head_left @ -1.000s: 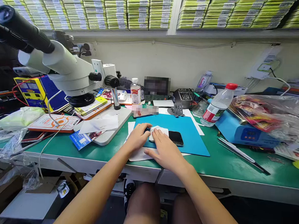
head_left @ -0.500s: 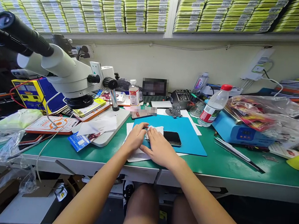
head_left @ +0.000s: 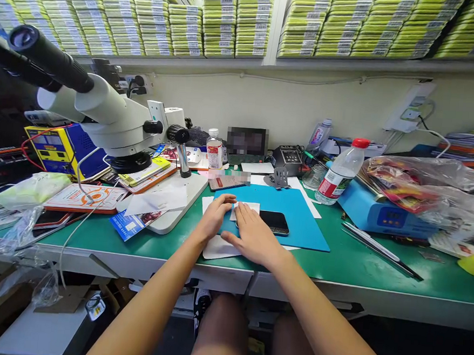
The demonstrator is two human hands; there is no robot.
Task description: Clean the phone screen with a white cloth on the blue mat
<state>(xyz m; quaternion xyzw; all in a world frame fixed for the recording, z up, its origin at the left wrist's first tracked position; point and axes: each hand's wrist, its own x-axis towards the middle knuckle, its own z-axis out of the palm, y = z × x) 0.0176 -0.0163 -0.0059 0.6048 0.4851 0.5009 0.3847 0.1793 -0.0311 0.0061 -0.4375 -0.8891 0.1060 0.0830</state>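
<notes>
A black smartphone [head_left: 276, 222] lies flat on the blue mat [head_left: 299, 214], its left end under my right hand. My right hand [head_left: 257, 234] rests flat, fingers stretched over a white tissue [head_left: 252, 205] at the phone's left end. Just left of the tissue is my left hand [head_left: 217, 219], loosely curved with nothing visible in it; its fingertips stop by the tissue's edge. White paper [head_left: 218, 249] shows beneath both hands at the mat's near left corner. Behind them, another phone-like slab [head_left: 229, 183] lies at the mat's far edge, partly blurred.
A microscope [head_left: 107, 117] stands at left beside booklets [head_left: 85, 198]. Bottles [head_left: 341, 171] stand at the back and right. Tweezers-like tools [head_left: 381, 251] lie right of the mat, near a blue device [head_left: 389, 212] under plastic bags. Packed shelves [head_left: 251, 21] hang above.
My left hand has drawn slightly away from the tissue, and more of the tissue shows. My right hand stays flat on it. The whole view has shifted a little downward.
</notes>
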